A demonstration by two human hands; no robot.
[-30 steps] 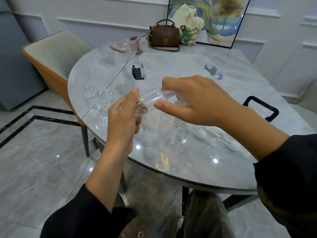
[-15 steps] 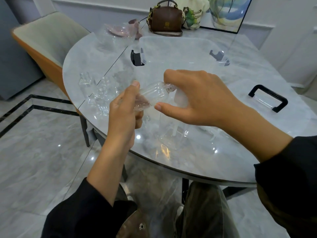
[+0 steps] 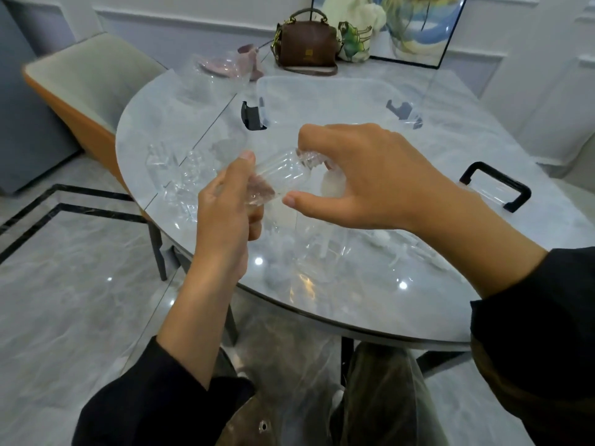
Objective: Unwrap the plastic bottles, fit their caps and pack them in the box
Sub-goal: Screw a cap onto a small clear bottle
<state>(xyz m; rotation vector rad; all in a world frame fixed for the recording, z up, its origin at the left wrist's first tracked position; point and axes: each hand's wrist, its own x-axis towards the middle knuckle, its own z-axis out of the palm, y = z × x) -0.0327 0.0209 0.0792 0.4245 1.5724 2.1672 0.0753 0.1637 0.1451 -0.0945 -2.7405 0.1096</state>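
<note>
Tabletop: bare stretch at far right. Obstacles: open clear box mid-table; loose clear bottles left; black-handled lid right edge; brown handbag behind the box.

You will find nothing legible here: the only mark is a small gold stamp on the front of the brown handbag at the far edge of the table, too small and blurred to read.
</note>
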